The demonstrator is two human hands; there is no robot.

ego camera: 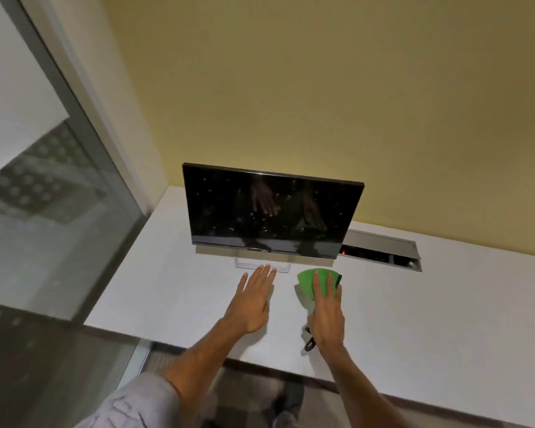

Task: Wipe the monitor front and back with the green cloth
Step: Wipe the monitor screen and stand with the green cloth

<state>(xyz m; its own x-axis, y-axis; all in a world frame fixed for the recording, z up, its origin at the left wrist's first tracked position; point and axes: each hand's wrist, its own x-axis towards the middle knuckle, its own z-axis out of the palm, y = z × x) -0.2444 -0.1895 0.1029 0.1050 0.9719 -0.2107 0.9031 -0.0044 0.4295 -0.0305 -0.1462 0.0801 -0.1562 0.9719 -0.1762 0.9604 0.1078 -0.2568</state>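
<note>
A black monitor point(269, 208) stands on a silver stand at the back of a white desk point(414, 304), its dark screen facing me and reflecting both hands. The green cloth point(306, 281) lies on the desk just in front of the monitor's lower right corner. My right hand point(326, 310) rests flat on top of the cloth, fingers spread over it. My left hand point(255, 299) lies flat on the desk to the left, fingers apart, fingertips at the stand's base, holding nothing.
An open cable box point(380, 250) is set into the desk right of the monitor. A small dark object point(309, 342) lies under my right wrist. A glass partition point(44, 196) runs along the left. The yellow wall stands close behind the monitor.
</note>
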